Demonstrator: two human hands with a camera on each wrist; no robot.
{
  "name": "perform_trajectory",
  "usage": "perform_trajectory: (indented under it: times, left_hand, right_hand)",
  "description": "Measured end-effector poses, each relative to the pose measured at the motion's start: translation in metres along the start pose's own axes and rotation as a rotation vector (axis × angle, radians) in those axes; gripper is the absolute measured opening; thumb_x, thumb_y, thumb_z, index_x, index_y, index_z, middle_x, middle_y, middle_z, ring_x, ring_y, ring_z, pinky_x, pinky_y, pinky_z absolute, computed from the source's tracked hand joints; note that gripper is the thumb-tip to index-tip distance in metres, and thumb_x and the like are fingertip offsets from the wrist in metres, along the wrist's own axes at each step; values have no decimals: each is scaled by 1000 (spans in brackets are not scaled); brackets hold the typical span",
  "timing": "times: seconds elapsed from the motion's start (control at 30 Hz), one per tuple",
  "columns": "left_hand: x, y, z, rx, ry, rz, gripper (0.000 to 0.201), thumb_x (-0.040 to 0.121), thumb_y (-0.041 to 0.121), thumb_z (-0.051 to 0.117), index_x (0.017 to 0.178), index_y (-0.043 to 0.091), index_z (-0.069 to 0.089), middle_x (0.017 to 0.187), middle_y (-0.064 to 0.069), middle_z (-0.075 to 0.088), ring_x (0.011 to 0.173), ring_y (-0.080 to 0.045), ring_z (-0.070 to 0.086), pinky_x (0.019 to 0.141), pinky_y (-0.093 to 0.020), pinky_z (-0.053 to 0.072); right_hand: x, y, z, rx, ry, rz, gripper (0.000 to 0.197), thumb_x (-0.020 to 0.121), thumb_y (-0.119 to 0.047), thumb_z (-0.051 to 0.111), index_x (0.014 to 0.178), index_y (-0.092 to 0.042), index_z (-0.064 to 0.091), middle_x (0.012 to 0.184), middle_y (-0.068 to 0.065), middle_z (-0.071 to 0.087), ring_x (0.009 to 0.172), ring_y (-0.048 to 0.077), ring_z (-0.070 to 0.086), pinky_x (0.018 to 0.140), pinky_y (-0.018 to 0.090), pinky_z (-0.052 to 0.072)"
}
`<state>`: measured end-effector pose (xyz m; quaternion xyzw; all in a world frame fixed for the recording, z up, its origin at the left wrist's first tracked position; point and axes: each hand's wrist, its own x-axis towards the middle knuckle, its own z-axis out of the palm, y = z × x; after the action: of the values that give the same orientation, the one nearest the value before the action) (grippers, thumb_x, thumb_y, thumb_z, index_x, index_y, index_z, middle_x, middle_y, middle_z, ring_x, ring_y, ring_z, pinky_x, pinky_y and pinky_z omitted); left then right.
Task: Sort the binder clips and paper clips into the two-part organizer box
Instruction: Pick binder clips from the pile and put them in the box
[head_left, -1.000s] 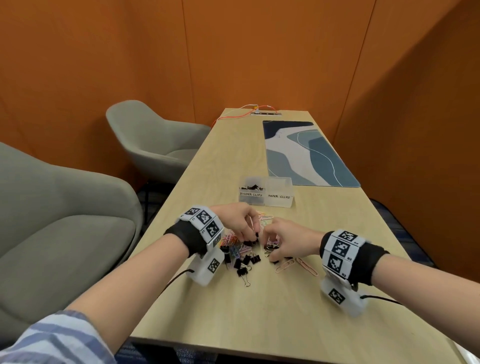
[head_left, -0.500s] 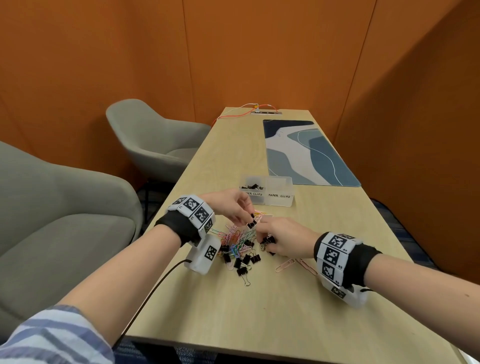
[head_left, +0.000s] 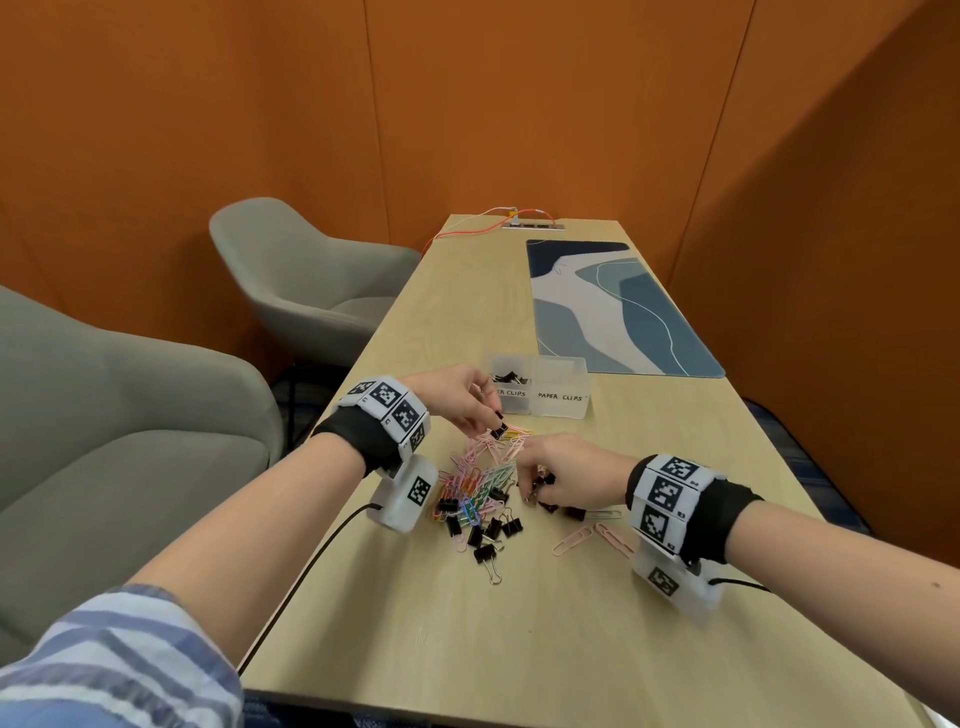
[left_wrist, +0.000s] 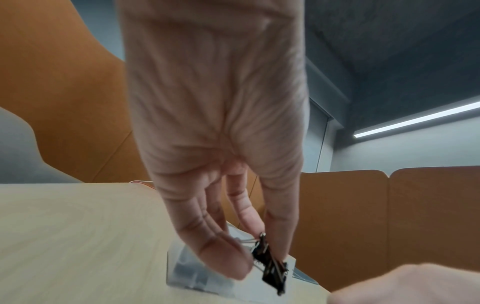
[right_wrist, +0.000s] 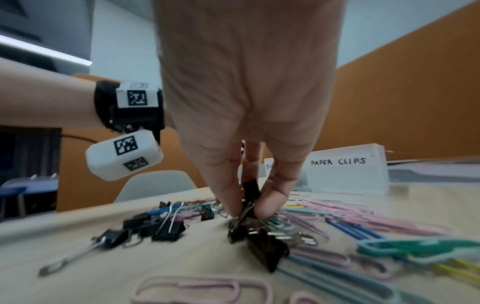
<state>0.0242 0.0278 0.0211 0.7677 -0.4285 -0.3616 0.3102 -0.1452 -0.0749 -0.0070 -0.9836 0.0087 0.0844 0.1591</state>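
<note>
Item 1: left hand (head_left: 457, 397), risen from the heap (head_left: 478, 493) toward the organizer box (head_left: 540, 387), fingers pinching 1 binder clip (left_wrist: 271, 265). Item 2: right hand (head_left: 566, 475) stays low on the bench (head_left: 519, 649), fingers nipping another black clip (right_wrist: 250, 202). Drop-off looks imminent.

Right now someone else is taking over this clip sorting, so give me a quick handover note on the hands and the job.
Left hand: pinches one black binder clip, lifted near the organizer box.
Right hand: down in the pile, pinching a binder clip at the table.
Done: a few binder clips lie in the binder-clip compartment; I see nothing in the paper-clip compartment.
Left: most of the mixed pile, plus loose pink paper clips near the right wrist.
</note>
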Motion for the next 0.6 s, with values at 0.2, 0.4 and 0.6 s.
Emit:
perform_trajectory:
  times: [0.2,0.4,0.6]
  left_hand:
    - [13,9,-19,-14,92,19,17,85,8,69,80,15,54,77,-2,63,69,-11,60,68,-23,55]
    - [41,18,-24,-35,348,76,20,84,5,67,78,16,52,80,-6,64,66,-15,61,73,-28,57]
    - [66,20,-6,350,446,65,11,80,12,70,89,13,64,92,-5,65,86,-19,60,68,-24,42]
  right_hand:
    - [6,20,-9,402,99,197,14,79,-1,68,84,-13,62,76,-4,59,62,8,59,56,13,47]
    - [6,33,-29,797,148,363,15,82,3,63,97,1,62,75,7,60,60,13,60,54,22,57]
    - [38,46,-61,784,439,474,10,85,1,60,94,-3,60,67,7,58,52,15,54,40,18,47]
